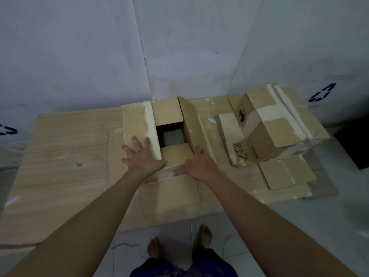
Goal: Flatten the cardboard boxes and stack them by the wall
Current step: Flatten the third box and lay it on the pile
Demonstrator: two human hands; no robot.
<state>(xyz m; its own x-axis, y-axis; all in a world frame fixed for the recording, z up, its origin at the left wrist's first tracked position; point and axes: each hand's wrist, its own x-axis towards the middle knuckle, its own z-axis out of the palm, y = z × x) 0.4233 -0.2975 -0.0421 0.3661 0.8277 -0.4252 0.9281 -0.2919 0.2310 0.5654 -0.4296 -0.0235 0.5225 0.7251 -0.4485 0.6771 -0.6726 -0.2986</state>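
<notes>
Hands [142, 158] flat on square, tape-edged cardboard box [169, 134]

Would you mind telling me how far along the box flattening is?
Done: flattened cardboard sheets already lie on the floor by the wall. In hand: the open box still stands, with the left hand spread flat on its left flap and the right hand at its right flap. Left: the taped box to the right is still whole.

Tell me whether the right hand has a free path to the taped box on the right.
Probably yes. The right hand rests on the open box, and only low, flat cardboard lies between it and the taped box. Nothing upright blocks a sideways move.
</notes>
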